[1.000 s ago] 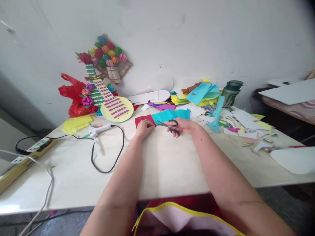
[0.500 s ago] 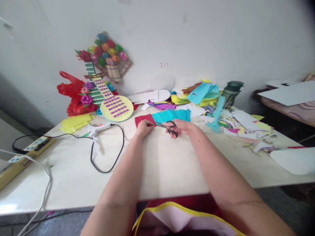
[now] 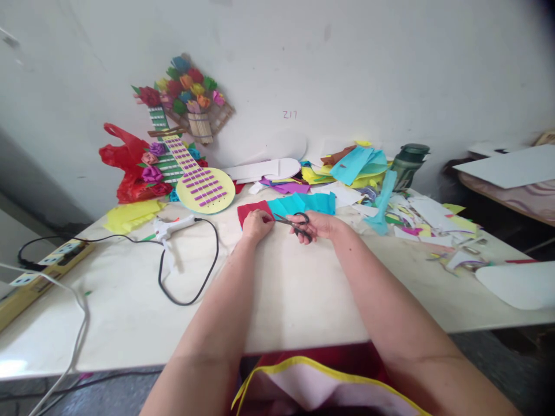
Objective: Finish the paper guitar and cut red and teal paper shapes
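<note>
My left hand (image 3: 258,225) has its fingers pinched together at the near right edge of a red piece of crepe paper (image 3: 251,208). In my right hand (image 3: 319,224) is a pair of small scissors with black handles (image 3: 285,220), blades pointing left at my left fingertips. The fingers of the right hand are curled round the handle loops. Just behind the scissors a turquoise strip of crepe paper (image 3: 303,202) lies beside the red piece, on the white table (image 3: 303,289). What exactly sits between my left fingertips is too small to make out.
A hot glue gun (image 3: 173,227) with a looped black cord lies left, near a power strip (image 3: 52,268). Behind stand a yellow paper guitar (image 3: 208,188) and paper flowers (image 3: 191,86). Paper scraps (image 3: 425,216) and a dark green bottle (image 3: 410,167) are at right.
Very little differs. My left fingers have shifted slightly by the red paper, and the scissors remain in nearly the same place in my right hand.
</note>
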The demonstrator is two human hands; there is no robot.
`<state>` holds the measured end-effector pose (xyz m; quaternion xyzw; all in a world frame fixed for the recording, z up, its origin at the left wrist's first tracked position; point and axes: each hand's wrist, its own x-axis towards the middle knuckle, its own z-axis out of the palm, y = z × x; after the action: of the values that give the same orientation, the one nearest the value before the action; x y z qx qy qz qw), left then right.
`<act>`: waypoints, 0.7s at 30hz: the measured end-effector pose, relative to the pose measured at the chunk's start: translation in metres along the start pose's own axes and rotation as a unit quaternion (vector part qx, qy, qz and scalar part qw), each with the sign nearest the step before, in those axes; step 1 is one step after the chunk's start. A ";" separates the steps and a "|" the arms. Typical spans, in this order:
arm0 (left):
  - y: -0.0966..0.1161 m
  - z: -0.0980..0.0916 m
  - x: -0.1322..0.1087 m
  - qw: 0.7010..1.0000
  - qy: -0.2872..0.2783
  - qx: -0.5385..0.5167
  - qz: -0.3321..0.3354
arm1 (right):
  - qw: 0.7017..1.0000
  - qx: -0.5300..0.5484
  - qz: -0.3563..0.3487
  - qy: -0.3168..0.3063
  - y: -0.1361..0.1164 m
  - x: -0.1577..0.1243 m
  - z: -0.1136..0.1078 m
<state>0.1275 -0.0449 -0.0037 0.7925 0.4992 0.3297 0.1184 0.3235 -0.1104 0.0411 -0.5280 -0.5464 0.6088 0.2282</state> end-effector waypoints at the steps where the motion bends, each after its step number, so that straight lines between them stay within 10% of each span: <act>1: 0.001 0.000 0.000 1.000 0.003 0.007 0.001 | 1.000 -0.002 0.000 0.002 0.000 0.000 0.001; 21: 0.003 -0.003 -0.003 0.999 -0.002 -0.054 -0.009 | 0.998 -0.011 0.011 0.054 -0.006 0.005 0.033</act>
<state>0.1269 -0.0497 -0.0009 0.7812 0.4875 0.3533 0.1649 0.2906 -0.1182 0.0393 -0.5682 -0.5342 0.5760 0.2449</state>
